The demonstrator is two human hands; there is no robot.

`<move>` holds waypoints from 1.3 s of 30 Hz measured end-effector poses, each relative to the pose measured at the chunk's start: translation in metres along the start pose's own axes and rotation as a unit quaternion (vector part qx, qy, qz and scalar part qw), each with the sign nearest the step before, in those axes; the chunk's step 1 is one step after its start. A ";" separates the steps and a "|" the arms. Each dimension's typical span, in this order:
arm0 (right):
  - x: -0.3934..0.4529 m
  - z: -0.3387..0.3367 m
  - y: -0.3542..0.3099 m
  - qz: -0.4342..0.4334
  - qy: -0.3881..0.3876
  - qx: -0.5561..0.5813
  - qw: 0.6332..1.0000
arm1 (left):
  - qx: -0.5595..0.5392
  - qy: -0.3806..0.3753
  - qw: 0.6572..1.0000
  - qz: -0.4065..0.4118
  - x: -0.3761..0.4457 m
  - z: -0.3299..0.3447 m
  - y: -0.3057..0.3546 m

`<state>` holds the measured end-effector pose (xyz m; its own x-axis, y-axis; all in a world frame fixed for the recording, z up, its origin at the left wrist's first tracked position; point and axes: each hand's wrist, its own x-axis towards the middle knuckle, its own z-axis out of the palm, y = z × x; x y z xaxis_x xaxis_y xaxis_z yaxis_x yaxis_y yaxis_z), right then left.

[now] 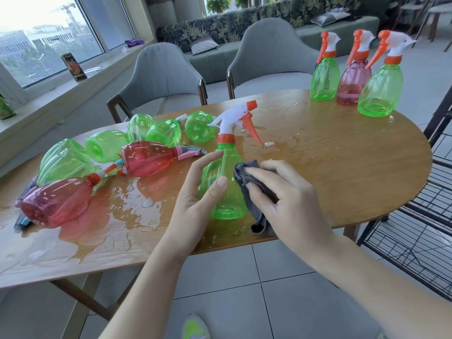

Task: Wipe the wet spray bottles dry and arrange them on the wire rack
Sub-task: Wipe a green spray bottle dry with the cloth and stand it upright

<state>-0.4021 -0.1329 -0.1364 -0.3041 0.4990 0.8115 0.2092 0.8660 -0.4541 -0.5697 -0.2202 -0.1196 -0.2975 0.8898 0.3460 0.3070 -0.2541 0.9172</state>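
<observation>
A green spray bottle (pixel 226 192) with a white and orange trigger head stands upright near the table's front edge. My left hand (pixel 195 192) grips its body from the left, thumb across the front. My right hand (pixel 281 192) holds a grey cloth (pixel 247 177) pressed against the bottle's right side. Several green bottles (pixel 161 132) and two pink bottles (pixel 146 159) lie on their sides at the left, in puddles. Two green bottles and one pink bottle (pixel 353 81) stand upright at the far right of the table. The black wire rack (pixel 420 231) stands to the right of the table.
The wooden table (pixel 342 167) is wet at the left and middle. Two grey chairs (pixel 161 77) stand behind it. A windowsill with a dark can runs along the left. Tiled floor lies below, with my green shoe visible.
</observation>
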 end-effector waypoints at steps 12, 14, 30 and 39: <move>-0.010 -0.006 0.002 -0.095 -0.057 0.078 0.991 | -0.141 0.057 0.986 -0.067 0.008 0.005 0.000; -0.009 -0.010 0.001 -0.142 -0.074 0.064 0.985 | -0.213 0.064 0.970 -0.094 0.011 0.008 0.008; 0.020 -0.029 0.010 0.050 -0.008 0.136 0.989 | -0.330 -0.075 0.933 -0.120 0.008 0.012 0.013; 0.005 -0.022 -0.001 0.013 -0.053 0.142 0.988 | -0.338 -0.009 0.934 -0.112 0.020 0.021 0.015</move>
<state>-0.3836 -0.1327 -0.1241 -0.4011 0.5090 0.7616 -0.0460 0.8192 -0.5717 -0.5516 -0.1983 -0.1031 -0.2684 0.9540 0.1336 -0.4044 -0.2375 0.8832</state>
